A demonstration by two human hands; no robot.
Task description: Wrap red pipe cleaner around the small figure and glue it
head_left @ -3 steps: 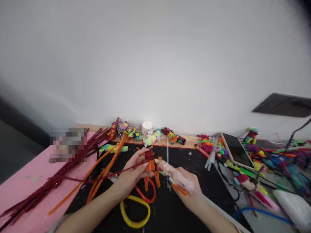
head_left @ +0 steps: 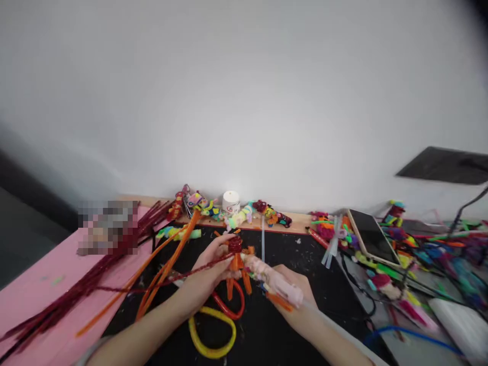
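Note:
My left hand [head_left: 213, 262] is closed on a small pipe-cleaner figure [head_left: 237, 262], orange with a dark red glittery top. A dark red pipe cleaner [head_left: 179, 277] runs from it leftward over my wrist. In my right hand [head_left: 297, 290] is a pale glue gun [head_left: 280, 282] with coloured fluff stuck to it, its tip at the figure's right side. Whether the tip touches is too blurred to tell. My right fingers are partly hidden behind the gun. Below the figure lie a red loop [head_left: 238, 312] and a yellow loop [head_left: 213, 353] on the black mat [head_left: 284, 338].
Dark red pipe cleaners [head_left: 72, 300] lie bundled on the pink surface [head_left: 26, 292] at left, orange ones [head_left: 171, 264] beside them. A white jar [head_left: 231, 202] and small figures [head_left: 269, 211] line the wall. A phone [head_left: 373, 236] and colourful scraps crowd the right.
The glue gun's tip has shifted slightly left and down against the figure. The dark red pipe cleaner over my left wrist has moved slightly. My left hand stays in place.

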